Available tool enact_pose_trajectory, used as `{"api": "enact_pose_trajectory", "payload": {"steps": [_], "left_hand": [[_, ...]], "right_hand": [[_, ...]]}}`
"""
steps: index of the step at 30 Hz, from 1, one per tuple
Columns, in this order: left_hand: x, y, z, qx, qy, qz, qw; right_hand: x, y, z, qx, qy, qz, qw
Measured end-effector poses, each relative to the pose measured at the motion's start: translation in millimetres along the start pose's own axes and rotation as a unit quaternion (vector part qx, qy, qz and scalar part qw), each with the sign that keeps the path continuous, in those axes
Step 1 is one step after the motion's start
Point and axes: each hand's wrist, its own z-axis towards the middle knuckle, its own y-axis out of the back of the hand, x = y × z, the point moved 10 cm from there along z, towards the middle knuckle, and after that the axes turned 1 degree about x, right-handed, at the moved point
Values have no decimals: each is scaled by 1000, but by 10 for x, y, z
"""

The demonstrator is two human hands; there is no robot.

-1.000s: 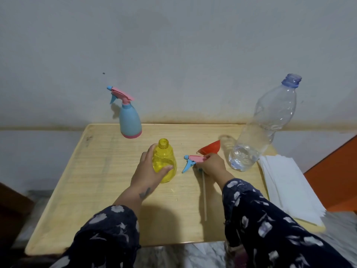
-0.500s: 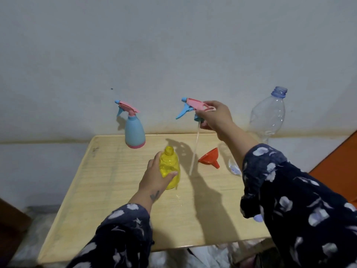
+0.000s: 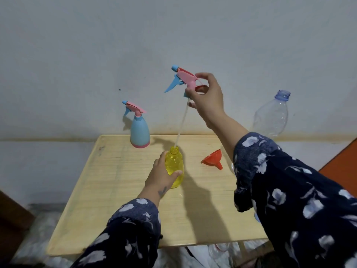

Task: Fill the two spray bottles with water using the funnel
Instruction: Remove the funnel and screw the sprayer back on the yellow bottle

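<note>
Yellow spray bottle (image 3: 174, 167) upright mid-table (image 3: 116, 190), wrapped by curled left hand (image 3: 161, 176); pink-and-blue trigger head (image 3: 183, 79) raised, pinched by right hand (image 3: 207, 99), dip tube (image 3: 181, 124) tip at the neck; orange funnel (image 3: 213, 158) lying nearby

The right sleeve (image 3: 270, 171) hides the clear bottle's (image 3: 272, 117) lower half.

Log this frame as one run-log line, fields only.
left hand: grips yellow bottle | right hand: holds sprayer head, tube tip at bottle mouth | funnel: lying on table
</note>
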Motion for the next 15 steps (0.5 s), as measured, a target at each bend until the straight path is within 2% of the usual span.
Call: {"api": "enact_pose_trajectory", "payload": {"steps": [10, 15], "left_hand": [[9, -2, 27, -4, 11, -2, 1000], [-24, 0, 22, -14, 1, -8, 1000]], "right_hand": [[-728, -236, -523, 37, -47, 4, 998], [-886, -303, -778, 57, -30, -12, 998]]}}
